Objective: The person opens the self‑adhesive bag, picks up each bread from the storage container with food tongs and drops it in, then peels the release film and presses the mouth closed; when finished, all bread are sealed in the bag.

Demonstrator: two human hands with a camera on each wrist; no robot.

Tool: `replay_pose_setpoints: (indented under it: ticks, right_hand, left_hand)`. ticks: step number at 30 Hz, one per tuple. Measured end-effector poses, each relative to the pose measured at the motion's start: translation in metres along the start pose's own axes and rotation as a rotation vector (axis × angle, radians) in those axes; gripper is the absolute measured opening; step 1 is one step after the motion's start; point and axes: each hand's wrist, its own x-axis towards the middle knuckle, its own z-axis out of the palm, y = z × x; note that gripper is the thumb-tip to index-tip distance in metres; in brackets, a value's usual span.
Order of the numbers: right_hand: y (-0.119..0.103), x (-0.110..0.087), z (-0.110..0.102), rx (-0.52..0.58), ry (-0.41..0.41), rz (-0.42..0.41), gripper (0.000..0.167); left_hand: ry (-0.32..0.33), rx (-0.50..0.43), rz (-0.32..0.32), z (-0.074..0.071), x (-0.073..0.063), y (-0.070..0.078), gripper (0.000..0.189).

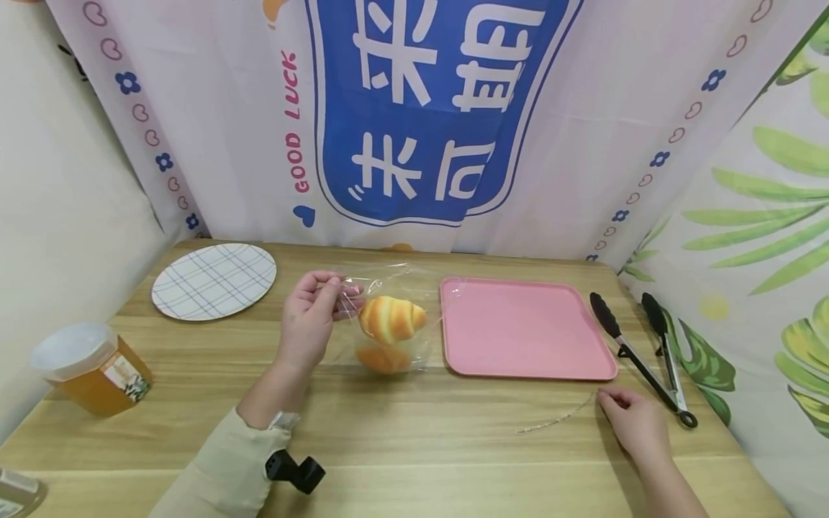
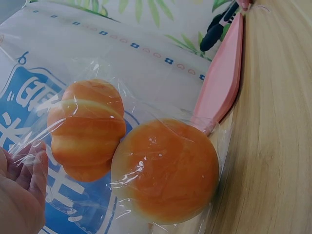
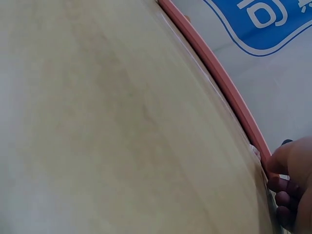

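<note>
My left hand (image 1: pixel 308 322) pinches the gathered top of a clear plastic bag (image 1: pixel 424 284). A croissant-shaped bread (image 1: pixel 391 318) and a round bun (image 1: pixel 382 359) are inside it, the bun beneath the croissant in the head view. Through the film the left wrist view shows the golden croissant (image 2: pixel 87 129) and the smooth brown bun (image 2: pixel 168 170) side by side. At the right, near the tray's front corner, my right hand (image 1: pixel 637 426) pinches one end of a thin, twist-tie-like strip (image 1: pixel 557 422). The strip extends leftward over the table.
A pink tray (image 1: pixel 527 331) lies right of the bag. Black-tipped metal tongs (image 1: pixel 648 363) rest beside it. Back left is a checked oval placemat (image 1: pixel 215 282). An amber jar with a whitish lid (image 1: pixel 97 370) stands at the left, with part of another container (image 1: pixel 18 493) nearer.
</note>
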Motion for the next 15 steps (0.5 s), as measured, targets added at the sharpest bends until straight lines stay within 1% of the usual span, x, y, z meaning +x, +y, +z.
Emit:
replay_pose_setpoints:
  ticks: [2, 5, 7, 9, 12, 15]
  right_hand:
    - [0.0, 0.0, -0.002, -0.036, -0.019, -0.011, 0.031]
    - [-0.001, 0.002, -0.005, -0.073, -0.052, 0.001, 0.036]
    - [-0.004, 0.003, -0.008, -0.076, -0.046, 0.018, 0.038]
    - [-0.01, 0.004, -0.01, -0.062, -0.026, 0.014, 0.04]
    - [-0.029, 0.004, -0.014, -0.008, -0.013, -0.029, 0.043]
    - [-0.059, 0.005, -0.015, 0.083, -0.017, -0.129, 0.042]
  left_hand:
    - [0.002, -0.003, 0.0, 0.0, 0.0, 0.0, 0.012]
    - [0.006, -0.005, -0.002, 0.0, 0.0, 0.0, 0.012]
    - [0.007, -0.004, -0.001, 0.0, 0.0, 0.0, 0.012]
    - [0.006, -0.001, -0.001, 0.0, 0.0, 0.0, 0.011]
    - [0.005, 0.001, 0.001, 0.0, 0.0, 0.0, 0.011]
    - [0.003, 0.005, 0.003, 0.0, 0.0, 0.0, 0.012]
